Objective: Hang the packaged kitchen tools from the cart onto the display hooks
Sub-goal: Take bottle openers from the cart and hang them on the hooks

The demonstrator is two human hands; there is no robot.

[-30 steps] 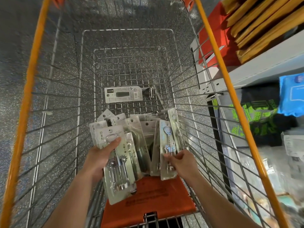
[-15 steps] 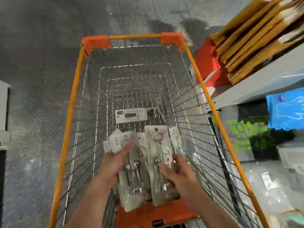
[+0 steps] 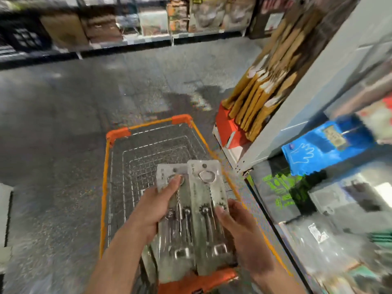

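Observation:
Two long clear blister packs with metal kitchen tools are lifted above the cart's near end. My left hand (image 3: 156, 211) grips the left pack (image 3: 172, 247), thumb up near its top ring. My right hand (image 3: 239, 228) holds the right pack (image 3: 206, 225) by its right edge, thumb on the front. Both packs stand upright side by side, hang holes at the top. The orange-rimmed wire cart (image 3: 107, 187) is below them; its floor is mostly hidden behind the packs. No display hooks can be made out in the blurred view.
A shelf unit stands at the right with wooden boards (image 3: 261, 90), a red box (image 3: 228, 128) and a blue glove pack (image 3: 318, 149). Speckled grey floor (image 3: 63, 124) lies left and ahead. Another shelf row (image 3: 127, 24) runs along the far side.
The view has swung up from the cart's inside to the aisle. Both hands have lifted their packs out of the pile and hold them higher, side by side.

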